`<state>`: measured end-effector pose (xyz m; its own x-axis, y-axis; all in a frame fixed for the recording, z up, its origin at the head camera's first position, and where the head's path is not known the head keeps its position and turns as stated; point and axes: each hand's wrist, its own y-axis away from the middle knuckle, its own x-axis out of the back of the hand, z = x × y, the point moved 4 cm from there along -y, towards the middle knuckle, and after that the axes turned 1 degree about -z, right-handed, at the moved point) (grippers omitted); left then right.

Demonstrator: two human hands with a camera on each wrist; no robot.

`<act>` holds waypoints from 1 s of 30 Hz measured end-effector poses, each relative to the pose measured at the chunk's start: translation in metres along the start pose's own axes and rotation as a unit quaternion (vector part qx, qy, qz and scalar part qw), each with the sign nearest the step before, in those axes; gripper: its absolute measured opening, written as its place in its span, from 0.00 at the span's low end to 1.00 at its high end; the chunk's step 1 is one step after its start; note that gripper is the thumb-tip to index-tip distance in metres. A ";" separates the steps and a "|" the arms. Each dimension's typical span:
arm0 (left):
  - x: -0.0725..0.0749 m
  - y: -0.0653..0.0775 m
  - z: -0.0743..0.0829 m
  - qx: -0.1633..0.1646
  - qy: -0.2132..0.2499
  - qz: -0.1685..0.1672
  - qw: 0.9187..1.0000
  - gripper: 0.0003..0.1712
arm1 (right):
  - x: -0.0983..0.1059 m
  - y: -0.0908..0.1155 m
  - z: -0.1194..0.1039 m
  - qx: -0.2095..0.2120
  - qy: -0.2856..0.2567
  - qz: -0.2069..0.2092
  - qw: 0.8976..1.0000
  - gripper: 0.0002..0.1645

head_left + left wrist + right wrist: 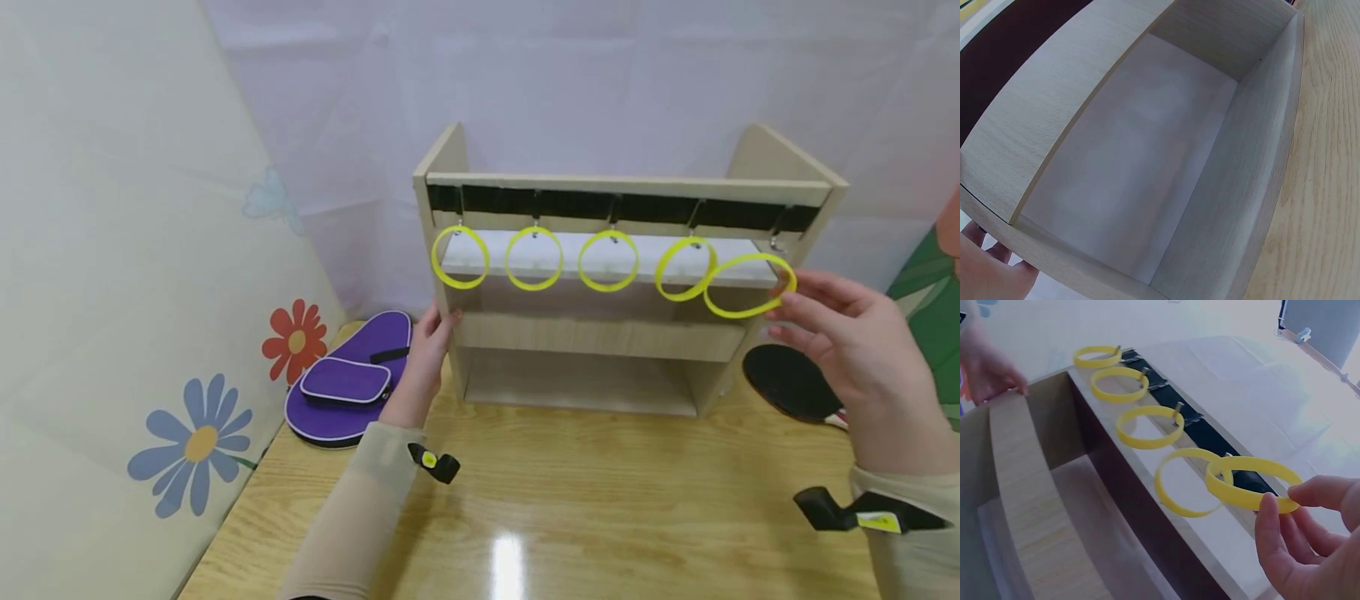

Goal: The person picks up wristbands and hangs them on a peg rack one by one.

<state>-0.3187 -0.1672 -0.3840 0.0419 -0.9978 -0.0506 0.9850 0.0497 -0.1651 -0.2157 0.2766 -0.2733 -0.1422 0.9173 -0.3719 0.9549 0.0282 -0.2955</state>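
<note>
A small light-wood shelf (600,335) stands on the table, a black strip (577,205) with metal hooks along its top front. Several yellow wristbands hang there in a row, from the leftmost wristband (461,285) to a slightly turned wristband (679,296) on the right. My right hand (855,333) pinches another yellow wristband (1241,495) between thumb and fingers. It is tilted just below the bare rightmost hook (777,243) and overlaps its hanging neighbour in view. My left hand (433,335) grips the shelf's left side panel, thumb at the front edge, fingers partly hidden behind it.
Left of the shelf lies a purple paddle case (337,425) with a zipped pocket. A black table tennis paddle (787,379) lies at the right, partly behind my right hand. The wooden table (585,492) extends in front; a flowered wall covering (97,275) rises at the left.
</note>
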 end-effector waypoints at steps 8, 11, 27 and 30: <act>0.000 0.001 -0.001 0.003 0.002 -0.002 1.000 0.28 | 0.017 -0.007 -0.008 -0.010 -0.042 0.073 0.996 0.14; 0.001 0.002 0.000 0.002 0.001 -0.001 1.000 0.28 | 0.021 -0.009 -0.007 -0.022 -0.024 0.094 0.995 0.13; 0.000 0.002 0.002 0.000 -0.006 -0.003 1.000 0.28 | 0.033 -0.016 0.009 -0.042 0.038 0.100 0.993 0.13; 0.001 0.002 0.002 0.001 -0.009 -0.004 1.000 0.28 | 0.033 -0.017 0.009 -0.034 0.048 0.100 0.993 0.13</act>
<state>-0.3167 -0.1677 -0.3823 0.0372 -0.9988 -0.0309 0.9855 0.0418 -0.1643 -0.2385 0.3027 -0.2887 0.0737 0.9411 -0.3299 0.9775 -0.1337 -0.1629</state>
